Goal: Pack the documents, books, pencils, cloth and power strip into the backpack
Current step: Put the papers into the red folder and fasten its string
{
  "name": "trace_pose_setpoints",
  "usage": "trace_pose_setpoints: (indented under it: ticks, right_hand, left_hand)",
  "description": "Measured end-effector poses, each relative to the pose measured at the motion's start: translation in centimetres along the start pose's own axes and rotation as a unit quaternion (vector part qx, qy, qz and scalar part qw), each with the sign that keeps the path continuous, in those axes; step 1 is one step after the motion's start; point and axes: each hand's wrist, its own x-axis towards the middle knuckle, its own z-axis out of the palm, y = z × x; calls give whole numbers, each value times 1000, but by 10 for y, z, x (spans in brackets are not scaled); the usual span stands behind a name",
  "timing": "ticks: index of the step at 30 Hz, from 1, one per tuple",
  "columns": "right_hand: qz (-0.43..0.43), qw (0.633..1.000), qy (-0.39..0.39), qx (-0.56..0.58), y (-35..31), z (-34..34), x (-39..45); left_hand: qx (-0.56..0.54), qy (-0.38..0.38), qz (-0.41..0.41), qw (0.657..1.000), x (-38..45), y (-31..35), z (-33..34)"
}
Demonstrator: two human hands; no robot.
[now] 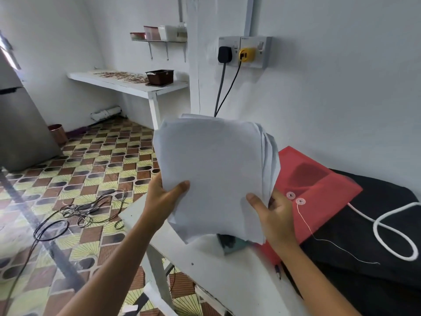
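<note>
Documents (218, 169), a loose sheaf of white sheets, held upright above the white worktop (227, 277) by both hands. The left hand (163, 197) pinches the lower left edge, its thumb across the front sheet and its fingers hidden behind; the right hand (272, 213) grasps the lower right corner likewise, thumb in front. Both hands are therefore closed on the paper. The sheets are unevenly squared, with several edges fanned out above the right-hand fingers, so a slackened pinch would probably let inner sheets slide out and scatter onto the worktop or the patterned floor (91, 160) to the left of the left hand. Immediately right of the right-hand fingers lies a red string-tie envelope (319, 179), its flap buttons and loose thread close by; the thread could catch on a finger. The envelope rests partly on a black fabric mass (364, 236), possibly the backpack or the cloth, which cannot be told apart here. A white cord (387, 229) loops over that fabric. Below the sheaf, a dark object is partly hidden, and a pencil (278, 270) lies beside the right forearm. A tangle of wires (91, 208) lies on the floor.
</note>
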Motion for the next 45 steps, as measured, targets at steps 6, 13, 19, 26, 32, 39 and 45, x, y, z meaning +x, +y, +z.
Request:
trace_pose_setpoints:
  ticks: [6,13,19,26,32,39,45]
  right_hand:
    - [82,993,-43,67,7,4,12]
    - [-13,999,-1,42,-12,1,28]
    - [-6,998,9,61,-19,1,39]
    - [60,997,-14,40,0,7,33]
    - [140,987,-48,55,17,-1,19]
    - [154,985,-83,-9,18,-16,22]
    - [146,974,-113,-128,7,-72,25]
  left_hand:
    - [39,-24,-7,999,0,-15,2]
    - [32,7,29,999,22,3,9]
    - [-20,-48,-10,999,36,14,13]
    - [103,-113,-124,980,26,-21,11]
    - [138,-46,-128,981,3,-37,14]
    - [106,-41,-175,978,20,-19,37]
    - [35,-142,-222,964,37,-8,86]
